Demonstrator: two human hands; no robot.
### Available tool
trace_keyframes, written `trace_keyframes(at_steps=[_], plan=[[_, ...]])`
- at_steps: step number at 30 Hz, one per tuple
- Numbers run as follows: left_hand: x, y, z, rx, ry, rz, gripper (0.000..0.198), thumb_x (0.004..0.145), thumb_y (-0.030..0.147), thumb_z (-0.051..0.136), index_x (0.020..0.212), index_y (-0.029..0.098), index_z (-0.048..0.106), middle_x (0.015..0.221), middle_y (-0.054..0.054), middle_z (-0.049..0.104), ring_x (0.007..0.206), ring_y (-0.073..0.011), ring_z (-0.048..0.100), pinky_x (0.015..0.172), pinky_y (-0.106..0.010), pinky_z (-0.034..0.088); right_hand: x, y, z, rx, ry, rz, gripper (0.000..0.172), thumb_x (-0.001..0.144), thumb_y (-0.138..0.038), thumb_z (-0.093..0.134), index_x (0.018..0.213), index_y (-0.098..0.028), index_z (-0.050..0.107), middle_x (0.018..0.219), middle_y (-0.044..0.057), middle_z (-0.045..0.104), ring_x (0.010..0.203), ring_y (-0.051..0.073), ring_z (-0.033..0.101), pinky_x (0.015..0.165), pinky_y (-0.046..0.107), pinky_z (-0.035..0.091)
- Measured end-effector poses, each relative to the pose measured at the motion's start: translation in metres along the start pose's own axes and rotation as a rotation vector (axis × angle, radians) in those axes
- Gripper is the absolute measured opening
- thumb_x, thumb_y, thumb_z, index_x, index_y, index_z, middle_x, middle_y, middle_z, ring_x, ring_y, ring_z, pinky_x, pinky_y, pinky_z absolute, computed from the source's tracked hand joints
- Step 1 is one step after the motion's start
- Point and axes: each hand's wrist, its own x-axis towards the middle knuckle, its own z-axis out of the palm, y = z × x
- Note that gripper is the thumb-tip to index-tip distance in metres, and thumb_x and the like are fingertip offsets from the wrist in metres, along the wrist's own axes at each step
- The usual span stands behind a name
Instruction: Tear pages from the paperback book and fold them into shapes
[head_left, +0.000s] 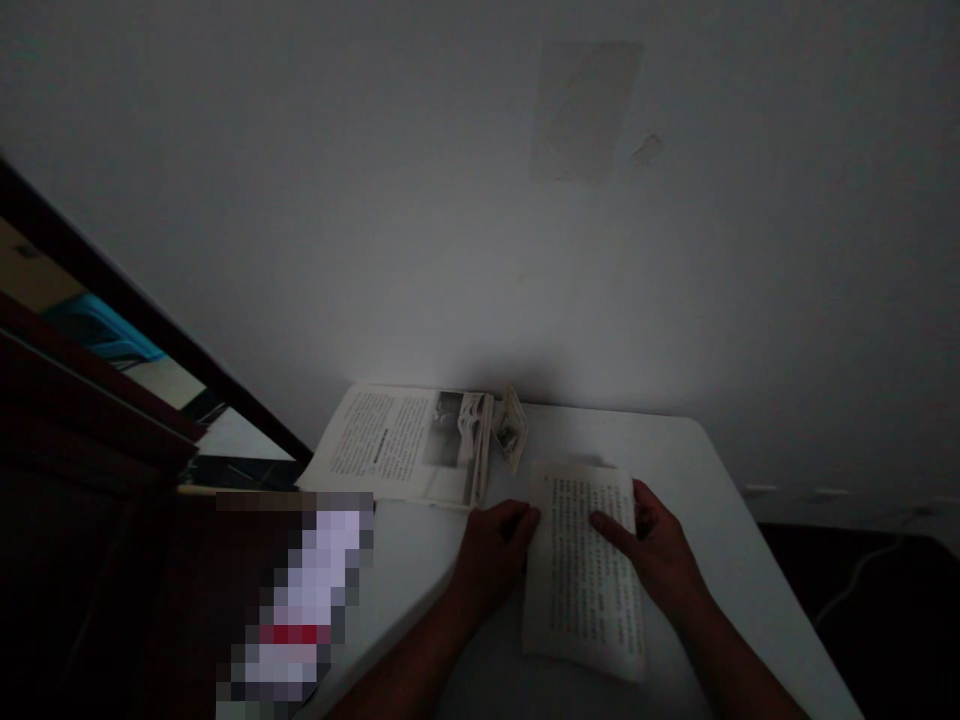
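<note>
A printed page (pixel 581 590) covered in columns of small text is held above the white table, tilted towards me. My left hand (pixel 495 550) is closed, its thumb and fingers pinching the page's left edge. On the right side, my right hand (pixel 656 545) grips the page with the thumb on the print and the fingers behind it. Beyond my left hand lies a stack of printed pages (pixel 375 440), the top one bearing a grey picture. A small folded paper piece (pixel 511 430) stands beside the stack, near the wall.
The white table (pixel 675 450) meets a plain wall (pixel 375 200) at the back. A pixelated pale object (pixel 307 600) is at the table's left edge. Further left are a dark frame (pixel 150 310) and a blue item (pixel 105 325). A pale cable (pixel 855 580) hangs at the right.
</note>
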Motion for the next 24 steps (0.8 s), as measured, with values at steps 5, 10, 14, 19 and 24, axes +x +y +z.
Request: trace_keyframes(at_steps=[5,10,14,19,24], plan=[[-0.0002,0.0004,0.0001,0.016,0.015,0.027,0.032,0.086,0.037,0.046,0.075,0.014,0.066,0.066,-0.002,0.063,0.062,-0.0140,0.055,0.057,-0.022,0.039,-0.0001,-0.0003,0.0003,0.020,0.002,0.017,0.052,0.065,-0.045,0.073,0.105,-0.020,0.052,0.091,0.008,0.072,0.081,0.027,0.068,0.066,0.037,0.055],[0.0007,-0.0037,0.0001,0.022,0.032,0.025,0.034,0.085,0.040,0.046,0.073,0.014,0.064,0.064,-0.001,0.060,0.061,-0.0138,0.053,0.056,-0.022,0.039,-0.0021,-0.0049,-0.0016,0.113,-0.071,0.070,0.053,0.063,-0.038,0.075,0.107,-0.021,0.049,0.087,0.007,0.072,0.073,0.026,0.069,0.065,0.038,0.055],[0.0016,-0.0051,0.0007,0.011,0.039,0.005,0.034,0.084,0.040,0.047,0.069,0.014,0.061,0.062,0.000,0.058,0.059,-0.0135,0.052,0.054,-0.022,0.038,-0.0024,-0.0067,-0.0035,0.122,-0.186,0.074,0.061,0.058,-0.030,0.077,0.111,-0.022,0.049,0.096,0.008,0.071,0.086,0.028,0.067,0.076,0.042,0.053],[0.0015,-0.0033,0.0004,-0.082,0.029,-0.024,0.032,0.083,0.040,0.048,0.069,0.014,0.060,0.063,-0.001,0.058,0.060,-0.0136,0.052,0.055,-0.022,0.039,-0.0011,-0.0063,-0.0022,0.031,-0.185,0.100,0.060,0.058,-0.029,0.077,0.111,-0.021,0.051,0.104,0.010,0.068,0.091,0.029,0.066,0.079,0.044,0.052],[0.0031,-0.0014,-0.0014,-0.101,0.036,-0.036,0.030,0.082,0.037,0.050,0.066,0.014,0.060,0.060,0.000,0.056,0.058,-0.0126,0.050,0.055,-0.022,0.038,-0.0010,-0.0091,-0.0001,0.084,-0.182,0.116,0.054,0.060,-0.024,0.076,0.109,-0.020,0.053,0.100,0.008,0.070,0.089,0.028,0.066,0.081,0.044,0.052]])
